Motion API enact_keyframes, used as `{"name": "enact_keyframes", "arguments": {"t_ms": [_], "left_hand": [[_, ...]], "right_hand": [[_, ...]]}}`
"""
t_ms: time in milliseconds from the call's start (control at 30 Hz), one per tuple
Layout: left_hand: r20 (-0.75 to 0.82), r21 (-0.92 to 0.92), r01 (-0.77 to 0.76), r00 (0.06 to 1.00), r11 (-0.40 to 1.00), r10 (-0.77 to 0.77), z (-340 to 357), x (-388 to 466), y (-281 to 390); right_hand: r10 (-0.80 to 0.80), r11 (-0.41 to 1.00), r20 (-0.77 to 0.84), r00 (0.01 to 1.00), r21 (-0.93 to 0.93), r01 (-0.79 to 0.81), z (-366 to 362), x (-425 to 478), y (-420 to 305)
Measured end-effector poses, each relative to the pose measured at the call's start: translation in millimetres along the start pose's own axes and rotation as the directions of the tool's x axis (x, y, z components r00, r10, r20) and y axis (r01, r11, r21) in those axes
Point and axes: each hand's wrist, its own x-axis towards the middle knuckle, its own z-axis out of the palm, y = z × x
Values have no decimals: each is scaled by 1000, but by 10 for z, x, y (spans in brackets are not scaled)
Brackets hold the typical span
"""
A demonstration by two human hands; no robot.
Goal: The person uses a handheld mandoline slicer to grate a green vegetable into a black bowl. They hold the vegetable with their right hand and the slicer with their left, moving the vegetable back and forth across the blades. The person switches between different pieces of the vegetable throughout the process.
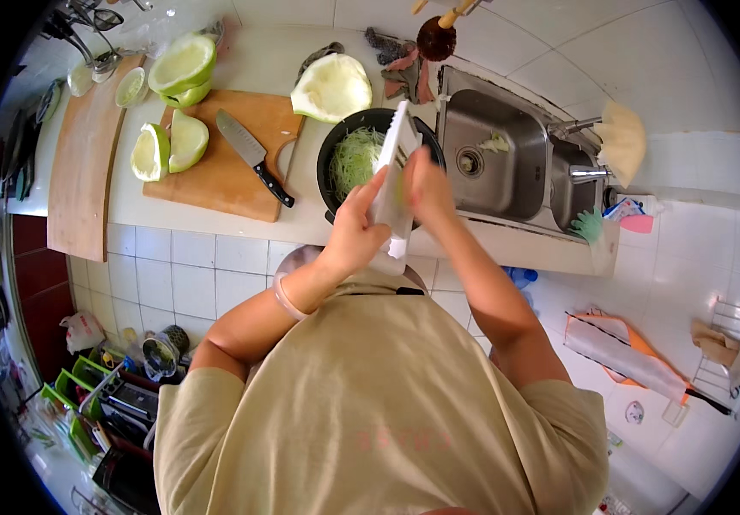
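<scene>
My left hand [357, 228] grips the frame of a white plastic grater [390, 151], which stands tilted over a black pot [325, 174]. Pale green shreds [356, 158] fill the part of the pot left of the grater. On the grater's right face is my right hand [431, 187], blurred, its fingers curled around a pale green piece of gourd [399, 192] that is mostly hidden. Behind the pot lies a large hollowed gourd piece [332, 87]. To the left, a kitchen knife [244, 145] rests on a wooden cutting board [215, 190].
Cut gourd pieces [188, 138] lie on the board's left side, with a hollowed gourd half [183, 64] behind. A small bowl [132, 87] and a second wooden board [83, 167] are farther left. The steel sink [499, 174] is right of the pot. Cloths [408, 74] lie behind.
</scene>
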Motion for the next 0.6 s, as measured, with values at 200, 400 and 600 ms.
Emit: {"name": "enact_keyframes", "arguments": {"t_ms": [200,400,600], "left_hand": [[20,-122,-46,999,991,49,70,-53,-136],[-46,-356,89,993,930,-112,39,-6,-30],[24,-263,126,992,957,-124,34,8,58]], "right_hand": [[-91,957,-353,931,228,180,-281,468,238],[-160,886,-211,964,400,235,-140,-138,56],[-179,913,-385,905,279,299,-63,-162,-31]]}}
